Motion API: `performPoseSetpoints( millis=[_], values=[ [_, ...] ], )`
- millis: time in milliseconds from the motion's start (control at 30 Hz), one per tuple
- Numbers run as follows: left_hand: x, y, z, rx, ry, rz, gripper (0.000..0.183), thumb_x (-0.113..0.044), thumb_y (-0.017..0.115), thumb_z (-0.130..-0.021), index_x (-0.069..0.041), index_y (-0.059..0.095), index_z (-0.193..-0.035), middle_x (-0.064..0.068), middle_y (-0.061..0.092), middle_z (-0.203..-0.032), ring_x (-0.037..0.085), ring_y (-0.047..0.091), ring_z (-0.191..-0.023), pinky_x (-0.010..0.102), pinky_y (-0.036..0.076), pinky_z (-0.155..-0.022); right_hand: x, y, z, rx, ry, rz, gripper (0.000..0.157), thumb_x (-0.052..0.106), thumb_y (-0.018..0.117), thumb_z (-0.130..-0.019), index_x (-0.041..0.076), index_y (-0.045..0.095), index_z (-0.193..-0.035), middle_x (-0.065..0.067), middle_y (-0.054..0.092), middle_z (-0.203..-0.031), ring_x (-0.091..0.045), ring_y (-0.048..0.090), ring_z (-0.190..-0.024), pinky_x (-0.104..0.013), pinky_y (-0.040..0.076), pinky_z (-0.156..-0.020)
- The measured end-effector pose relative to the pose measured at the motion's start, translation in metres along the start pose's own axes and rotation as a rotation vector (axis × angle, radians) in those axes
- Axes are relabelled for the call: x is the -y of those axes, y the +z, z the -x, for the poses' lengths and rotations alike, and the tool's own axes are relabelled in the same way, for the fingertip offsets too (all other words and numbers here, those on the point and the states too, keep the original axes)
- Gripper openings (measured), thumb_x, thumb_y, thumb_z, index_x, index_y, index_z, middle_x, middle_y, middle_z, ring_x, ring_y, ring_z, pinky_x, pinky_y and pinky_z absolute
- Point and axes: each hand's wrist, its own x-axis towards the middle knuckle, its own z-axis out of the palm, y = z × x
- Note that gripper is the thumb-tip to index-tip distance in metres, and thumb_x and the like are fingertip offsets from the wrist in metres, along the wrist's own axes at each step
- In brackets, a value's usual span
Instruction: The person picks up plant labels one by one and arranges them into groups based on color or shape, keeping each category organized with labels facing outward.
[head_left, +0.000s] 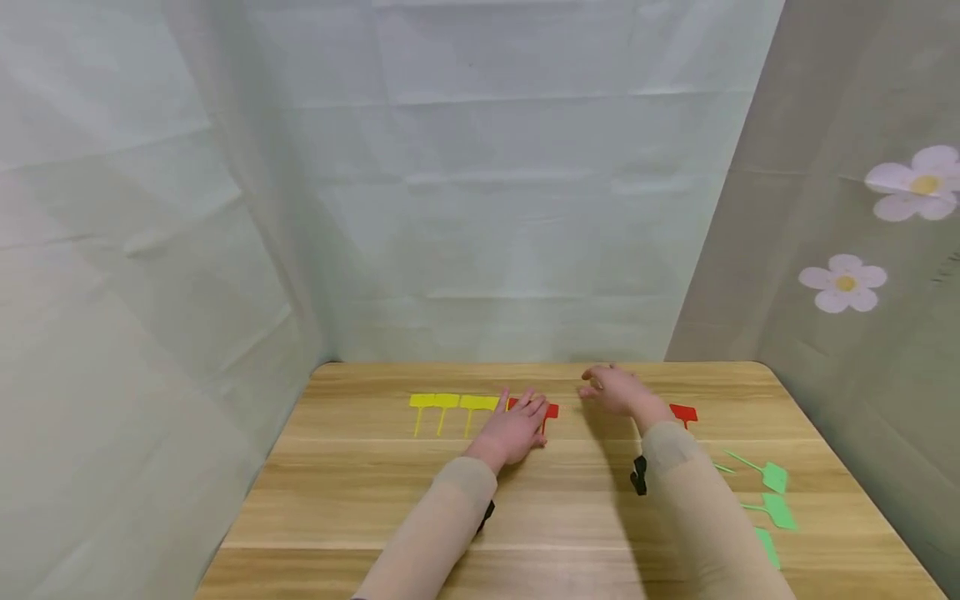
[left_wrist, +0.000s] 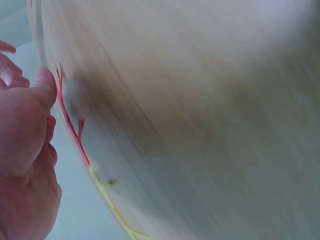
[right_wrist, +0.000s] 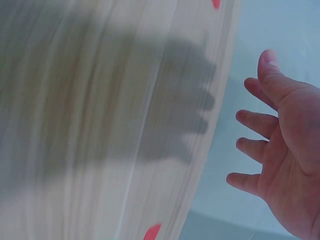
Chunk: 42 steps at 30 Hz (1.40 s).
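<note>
A row of yellow T-shaped plant labels (head_left: 446,401) lies on the table with red T-shaped plant labels (head_left: 552,411) continuing it on the right. My left hand (head_left: 512,432) lies over the red ones with fingers extended, hiding part of them. In the left wrist view, the red labels (left_wrist: 70,120) run beside the thumb, and the yellow labels (left_wrist: 105,192) follow below. Right of the row, my right hand (head_left: 617,390) hovers above the table and holds nothing. Its fingers are spread and loosely bent in the right wrist view (right_wrist: 295,145).
Another red label (head_left: 683,412) lies right of my right hand. Several green labels (head_left: 780,512) lie scattered on the table's right side, some partly behind the right sleeve (head_left: 701,508). Pale cloth (head_left: 510,208) hangs behind the wooden table (head_left: 337,500), and flowered cloth (head_left: 825,358) hangs at right.
</note>
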Motion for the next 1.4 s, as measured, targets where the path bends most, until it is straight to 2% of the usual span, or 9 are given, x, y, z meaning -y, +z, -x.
performPoseSetpoints(
  millis=[100,233,467,667,1400],
  values=[
    [-0.004,0.001,-0.002,-0.003,0.003,-0.026,0.070,-0.051,0.049,-0.100,-0.019,0.029,-0.158,-0.006,0.026,-0.163,0.019,0.011,-0.152,0.056,0.008,-0.120,-0.012,-0.003,0.009,-0.004,0.003,-0.006,0.050,0.036,0.054,-0.103,0.002,0.054,-0.140,-0.022,0.055,-0.140,-0.055,0.025,-0.140,-0.072,0.022,-0.108],
    [-0.007,0.003,-0.004,0.002,0.005,-0.052,0.068,-0.052,0.050,-0.100,-0.021,0.032,-0.158,-0.007,0.028,-0.162,0.019,0.013,-0.152,0.056,0.010,-0.120,-0.026,-0.006,0.019,-0.001,0.004,-0.016,0.054,0.039,0.050,-0.104,0.001,0.050,-0.142,-0.024,0.052,-0.142,-0.055,0.026,-0.140,-0.067,0.029,-0.108],
    [-0.010,0.004,-0.005,0.039,-0.008,-0.016,0.067,-0.051,0.050,-0.100,-0.022,0.033,-0.157,-0.008,0.028,-0.162,0.020,0.013,-0.152,0.057,0.009,-0.119,-0.039,-0.013,0.029,-0.018,0.030,-0.018,0.063,0.048,0.046,-0.102,0.003,0.048,-0.145,-0.022,0.048,-0.146,-0.054,0.023,-0.141,-0.068,0.026,-0.109],
    [-0.008,0.004,-0.006,0.054,-0.030,-0.003,0.067,-0.053,0.049,-0.099,-0.026,0.033,-0.157,-0.011,0.026,-0.163,0.021,0.013,-0.152,0.058,0.010,-0.119,-0.039,-0.016,0.031,-0.015,0.034,-0.005,0.070,0.057,0.041,-0.100,0.005,0.047,-0.147,-0.022,0.047,-0.148,-0.053,0.022,-0.142,-0.070,0.026,-0.107],
    [-0.008,0.004,-0.007,0.054,-0.016,0.038,0.066,-0.050,0.050,-0.100,-0.027,0.030,-0.158,-0.011,0.024,-0.163,0.022,0.011,-0.152,0.059,0.010,-0.119,-0.035,-0.015,0.033,0.010,0.045,0.013,0.066,0.054,0.042,-0.102,0.006,0.048,-0.147,-0.021,0.047,-0.148,-0.053,0.025,-0.141,-0.073,0.023,-0.106]
  ],
)
